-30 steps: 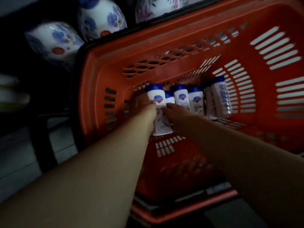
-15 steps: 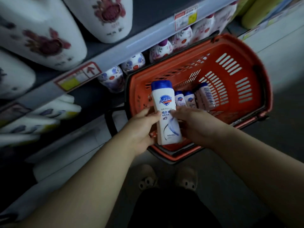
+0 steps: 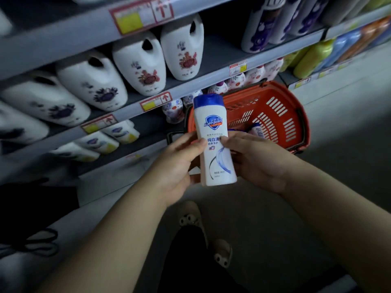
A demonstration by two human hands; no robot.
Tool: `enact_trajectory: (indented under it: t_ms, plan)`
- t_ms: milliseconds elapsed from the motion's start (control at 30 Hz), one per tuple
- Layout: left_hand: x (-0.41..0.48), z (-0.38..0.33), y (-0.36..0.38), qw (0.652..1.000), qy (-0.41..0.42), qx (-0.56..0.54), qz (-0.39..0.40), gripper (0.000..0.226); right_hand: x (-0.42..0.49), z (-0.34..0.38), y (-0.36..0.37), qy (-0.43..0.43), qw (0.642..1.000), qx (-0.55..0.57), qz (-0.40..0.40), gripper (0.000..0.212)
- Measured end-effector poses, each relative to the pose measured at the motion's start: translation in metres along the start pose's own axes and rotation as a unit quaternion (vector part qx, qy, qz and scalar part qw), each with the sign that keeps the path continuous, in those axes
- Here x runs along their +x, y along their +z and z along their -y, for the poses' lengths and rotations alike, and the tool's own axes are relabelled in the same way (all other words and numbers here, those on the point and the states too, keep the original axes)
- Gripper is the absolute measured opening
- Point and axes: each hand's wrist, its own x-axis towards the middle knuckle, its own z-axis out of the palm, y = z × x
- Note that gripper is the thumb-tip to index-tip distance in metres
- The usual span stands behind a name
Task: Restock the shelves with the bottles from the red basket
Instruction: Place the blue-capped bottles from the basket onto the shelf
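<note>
A white Safeguard bottle [image 3: 214,142] with a blue cap stands upright in front of me, held between both hands. My left hand [image 3: 175,166] grips its left side, thumb across the label. My right hand [image 3: 256,159] grips its right side, thumb on the front. Behind and below the bottle sits the red basket [image 3: 281,115] on the floor by the shelving. One more white bottle with a blue cap [image 3: 258,131] shows inside it; the rest of the basket's floor is hidden by my hands.
Grey shelves [image 3: 186,85] run along the left, holding large white jugs [image 3: 139,62] with flower prints, and small white bottles [image 3: 118,132] lower down. Purple, green and blue bottles [image 3: 313,58] fill the shelves at right. My feet [image 3: 196,220] stand on the grey floor.
Both hands have lifted the white bottle out of the red basket and raised it toward me. The view has pulled back and up, so more shelves show.
</note>
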Motion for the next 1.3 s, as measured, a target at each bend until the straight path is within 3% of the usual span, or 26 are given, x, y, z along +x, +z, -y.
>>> enact_trajectory:
  t_ms: [233,433,600,667,867,1033,1300]
  plan:
    - [-0.135,-0.023,-0.007,0.996,0.082,-0.026,-0.004,0.049,-0.112,0.013,0.066,-0.037,0.995,-0.034,0.081,0.015]
    - [-0.230,-0.046,-0.032,0.991,0.128,-0.019,-0.021,0.044,-0.178,0.014,0.140,-0.074,0.987,-0.068,0.125,0.011]
    - [-0.291,-0.079,-0.074,0.987,0.158,-0.016,-0.025,0.029,-0.206,0.014,0.213,-0.094,0.983,-0.071,0.140,0.015]
    - [-0.313,-0.096,-0.095,0.984,0.179,-0.009,-0.023,0.032,-0.212,0.015,0.246,-0.110,0.980,-0.069,0.152,0.021]
    - [-0.380,-0.146,-0.157,0.964,0.265,0.019,-0.021,0.048,-0.233,0.024,0.346,-0.190,0.964,-0.093,0.162,0.030]
    - [-0.425,-0.186,-0.193,0.945,0.323,0.046,-0.026,0.031,-0.250,0.035,0.413,-0.269,0.943,-0.116,0.157,0.035]
    - [-0.477,-0.237,-0.220,0.915,0.398,0.064,-0.019,0.027,-0.280,0.063,0.479,-0.374,0.898,-0.173,0.151,0.027]
